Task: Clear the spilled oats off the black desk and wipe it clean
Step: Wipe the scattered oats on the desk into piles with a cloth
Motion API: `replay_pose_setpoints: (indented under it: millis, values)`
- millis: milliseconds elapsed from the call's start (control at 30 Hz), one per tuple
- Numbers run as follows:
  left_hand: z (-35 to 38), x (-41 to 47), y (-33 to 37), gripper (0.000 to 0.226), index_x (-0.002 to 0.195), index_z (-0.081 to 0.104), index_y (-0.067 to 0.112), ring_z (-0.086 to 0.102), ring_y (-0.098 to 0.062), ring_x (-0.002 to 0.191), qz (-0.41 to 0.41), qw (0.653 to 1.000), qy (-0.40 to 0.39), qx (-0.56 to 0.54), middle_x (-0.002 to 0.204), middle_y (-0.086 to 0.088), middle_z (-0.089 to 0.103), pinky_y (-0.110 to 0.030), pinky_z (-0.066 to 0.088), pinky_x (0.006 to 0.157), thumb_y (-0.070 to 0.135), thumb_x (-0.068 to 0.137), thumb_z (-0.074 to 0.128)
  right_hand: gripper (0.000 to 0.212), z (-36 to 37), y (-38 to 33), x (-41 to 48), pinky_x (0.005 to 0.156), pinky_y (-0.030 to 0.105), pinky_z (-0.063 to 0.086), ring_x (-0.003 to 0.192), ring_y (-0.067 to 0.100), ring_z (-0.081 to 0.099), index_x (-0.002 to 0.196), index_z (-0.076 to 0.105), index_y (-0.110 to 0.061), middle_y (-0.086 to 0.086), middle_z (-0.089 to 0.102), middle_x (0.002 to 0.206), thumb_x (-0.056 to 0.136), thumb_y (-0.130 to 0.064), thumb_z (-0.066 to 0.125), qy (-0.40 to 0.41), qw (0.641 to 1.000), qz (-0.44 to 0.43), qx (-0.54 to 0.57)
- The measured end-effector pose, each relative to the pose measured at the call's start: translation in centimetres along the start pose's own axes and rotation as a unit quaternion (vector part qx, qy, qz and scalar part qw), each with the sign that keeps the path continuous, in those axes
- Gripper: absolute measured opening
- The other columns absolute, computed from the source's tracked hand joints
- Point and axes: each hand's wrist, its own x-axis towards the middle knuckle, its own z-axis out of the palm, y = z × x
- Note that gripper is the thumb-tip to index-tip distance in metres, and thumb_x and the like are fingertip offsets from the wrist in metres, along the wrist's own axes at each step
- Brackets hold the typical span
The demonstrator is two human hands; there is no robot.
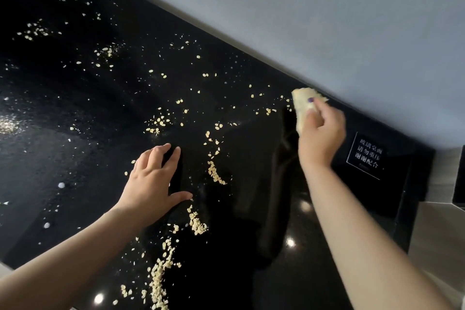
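Note:
Pale oats (215,173) lie scattered over the glossy black desk (75,108), thickest in a ragged line running from the middle down to the near edge. My right hand (320,133) grips a cream-yellow cloth (303,106) and presses it on the desk near the far edge by the wall. To the left of the oat line, my left hand (153,178) rests flat on the desk, fingers spread and holding nothing.
A grey wall (327,20) runs along the desk's far edge. A small black sign with white characters (366,156) sits at the desk's right end. White specks and reflections of ceiling lights dot the surface. A pale floor or ledge (437,234) shows beyond the right end.

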Motion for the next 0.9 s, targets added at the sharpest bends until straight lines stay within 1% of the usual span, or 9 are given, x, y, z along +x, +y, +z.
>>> replay_pose_setpoints:
  millis: [100, 267, 367, 433, 500, 633, 700, 800, 900]
  values:
    - [0.3, -0.1, -0.1, 0.104, 0.150, 0.026, 0.019, 0.017, -0.025, 0.139, 0.006, 1.000, 0.013, 0.000, 0.153, -0.003, 0.024, -0.049, 0.028, 0.110, 0.061, 0.067, 0.072, 0.031, -0.2, 2.3, 4.6, 0.087, 0.013, 0.031, 0.106, 0.029, 0.055, 0.112, 0.069, -0.011, 0.015, 0.059, 0.111, 0.089, -0.006, 0.050, 0.019, 0.997, 0.051, -0.058]
    - [0.7, -0.1, -0.2, 0.104, 0.148, 0.033, 0.016, 0.021, -0.026, 0.138, 0.014, 0.999, 0.027, 0.022, 0.150, -0.007, 0.032, -0.050, 0.031, 0.108, 0.064, 0.064, 0.072, 0.029, 2.2, 3.3, 5.6, 0.092, 0.027, 0.039, 0.110, 0.030, 0.055, 0.117, 0.067, -0.010, 0.015, 0.058, 0.117, 0.092, -0.014, 0.053, -0.054, 0.991, 0.061, -0.110]
    - [1.0, -0.1, -0.4, 0.103, 0.148, 0.032, 0.015, 0.018, -0.026, 0.140, 0.018, 0.999, 0.029, 0.025, 0.151, -0.007, 0.031, -0.051, 0.028, 0.109, 0.064, 0.065, 0.070, 0.029, 4.1, 1.8, 3.8, 0.089, 0.023, 0.037, 0.107, 0.029, 0.055, 0.117, 0.068, -0.011, 0.014, 0.059, 0.114, 0.090, -0.013, 0.058, -0.111, 0.989, 0.024, -0.096]
    - [1.1, -0.2, -0.6, 0.102, 0.147, 0.034, 0.014, 0.018, -0.025, 0.139, 0.026, 0.999, 0.035, 0.028, 0.150, -0.009, 0.033, -0.051, 0.026, 0.108, 0.064, 0.066, 0.069, 0.029, 5.2, 0.6, 1.5, 0.086, 0.021, 0.035, 0.105, 0.029, 0.055, 0.115, 0.069, -0.012, 0.013, 0.060, 0.112, 0.087, -0.009, 0.060, -0.156, 0.984, -0.027, -0.086]
    - [1.1, -0.2, -0.6, 0.101, 0.147, 0.034, 0.014, 0.018, -0.025, 0.140, 0.029, 0.999, 0.037, 0.027, 0.150, -0.009, 0.032, -0.050, 0.023, 0.108, 0.064, 0.066, 0.068, 0.029, 5.9, -0.6, -1.4, 0.087, 0.019, 0.035, 0.106, 0.026, 0.055, 0.114, 0.070, -0.012, 0.009, 0.060, 0.113, 0.087, -0.009, 0.060, -0.199, 0.975, -0.068, -0.067]
    - [1.1, -0.2, -0.6, 0.102, 0.148, 0.032, 0.016, 0.017, -0.025, 0.141, 0.029, 0.999, 0.035, 0.025, 0.151, -0.007, 0.030, -0.050, 0.023, 0.109, 0.065, 0.066, 0.068, 0.030, 5.5, -2.5, -5.7, 0.092, 0.017, 0.043, 0.106, 0.010, 0.056, 0.112, 0.072, -0.016, -0.003, 0.060, 0.114, 0.087, -0.008, 0.057, -0.312, 0.948, -0.059, 0.006]
    - [1.1, -0.2, -0.6, 0.102, 0.147, 0.035, 0.014, 0.019, -0.025, 0.139, 0.030, 0.999, 0.035, 0.027, 0.150, -0.008, 0.033, -0.051, 0.027, 0.107, 0.065, 0.065, 0.069, 0.030, 4.7, -2.9, -5.7, 0.088, 0.014, 0.044, 0.101, 0.004, 0.057, 0.109, 0.073, -0.018, -0.006, 0.061, 0.108, 0.087, -0.007, 0.056, -0.290, 0.955, -0.039, 0.037]
    - [1.1, -0.1, -0.6, 0.102, 0.145, 0.039, 0.013, 0.021, -0.025, 0.136, 0.028, 0.998, 0.040, 0.032, 0.147, -0.010, 0.037, -0.053, 0.032, 0.103, 0.065, 0.063, 0.071, 0.028, 4.3, -3.0, -3.2, 0.082, 0.006, 0.040, 0.092, 0.005, 0.057, 0.106, 0.073, -0.018, -0.003, 0.061, 0.101, 0.086, -0.007, 0.057, -0.191, 0.980, -0.011, 0.062]
    - [1.2, -0.2, -0.6, 0.101, 0.144, 0.040, 0.012, 0.020, -0.025, 0.136, 0.029, 0.998, 0.042, 0.036, 0.147, -0.010, 0.037, -0.054, 0.032, 0.103, 0.068, 0.063, 0.065, 0.028, 5.0, -3.1, 0.8, 0.076, -0.002, 0.033, 0.091, 0.007, 0.053, 0.107, 0.072, -0.014, 0.001, 0.059, 0.104, 0.087, -0.005, 0.055, -0.122, 0.991, 0.012, 0.046]
